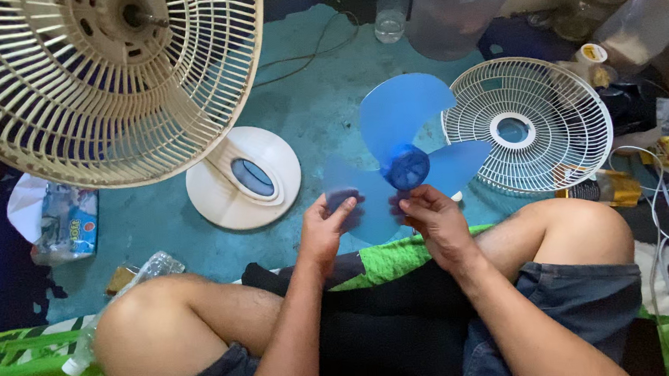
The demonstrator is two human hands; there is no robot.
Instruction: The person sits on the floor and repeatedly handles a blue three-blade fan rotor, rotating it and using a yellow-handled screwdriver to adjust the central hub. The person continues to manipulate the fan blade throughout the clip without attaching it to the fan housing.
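Both hands' fingers pinch a translucent blue plastic fan blade (pixel 400 144): the left hand (pixel 325 230) grips the tip of one lobe, the right hand (pixel 435 221) holds just below the ribbed round hub. The three-lobed blade hovers over the teal floor (pixel 313 117) between the knees. Beyond lie a white wire grille (pixel 527 127), a cream oval base (pixel 244 177) and the cream fan cage (pixel 111 77); a blue-and-white packet (pixel 65 226) sits at the floor's left edge

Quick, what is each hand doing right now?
Left hand: closed on one blade of the blue fan blade.
Right hand: closed on the same fan blade, just below its hub.
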